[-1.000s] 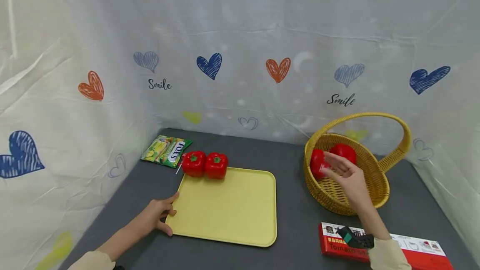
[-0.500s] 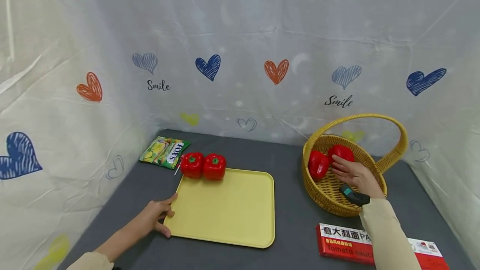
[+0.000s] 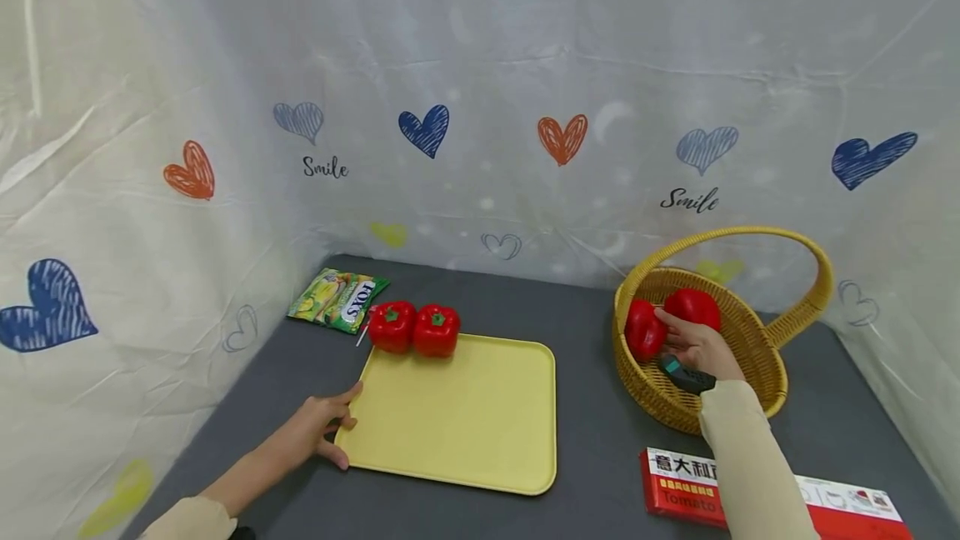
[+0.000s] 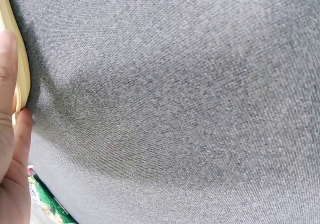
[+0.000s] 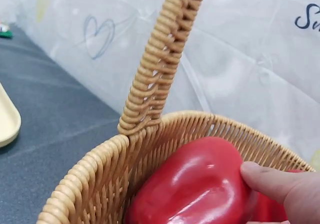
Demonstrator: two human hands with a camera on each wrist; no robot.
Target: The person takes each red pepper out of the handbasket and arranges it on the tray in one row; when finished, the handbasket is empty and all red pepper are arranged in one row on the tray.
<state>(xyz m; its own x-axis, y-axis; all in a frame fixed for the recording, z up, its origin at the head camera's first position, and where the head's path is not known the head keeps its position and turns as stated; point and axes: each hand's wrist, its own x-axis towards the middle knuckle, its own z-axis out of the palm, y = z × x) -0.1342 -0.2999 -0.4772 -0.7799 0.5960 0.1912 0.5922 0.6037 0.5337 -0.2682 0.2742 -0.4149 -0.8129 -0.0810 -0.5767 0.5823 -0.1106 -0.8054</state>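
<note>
A yellow tray (image 3: 457, 415) lies on the grey table. My left hand (image 3: 307, 432) rests on its left edge, thumb by the near corner and fingers along the rim; in the left wrist view fingers (image 4: 9, 74) touch the rim. Two red bell peppers (image 3: 392, 327) (image 3: 437, 331) sit side by side at the tray's far left corner. In the yellow wicker basket (image 3: 697, 417) are two more red peppers, a left one (image 3: 645, 330) and a right one (image 3: 693, 308). My right hand (image 3: 701, 347) reaches inside; one fingertip touches the left pepper (image 5: 195, 184). Its other fingers are mostly hidden.
A green and yellow FOX'S candy bag (image 3: 337, 300) lies at the back left, with a thin white stick (image 3: 362, 335) beside it. A red and white pasta box (image 3: 682, 486) is in front of the basket, partly under my right sleeve. The tall handle (image 3: 813, 294) arches over the basket.
My right hand has come down into the basket and moved left to touch the left pepper. My left hand stays at the tray's edge. The peppers and tray have not visibly moved.
</note>
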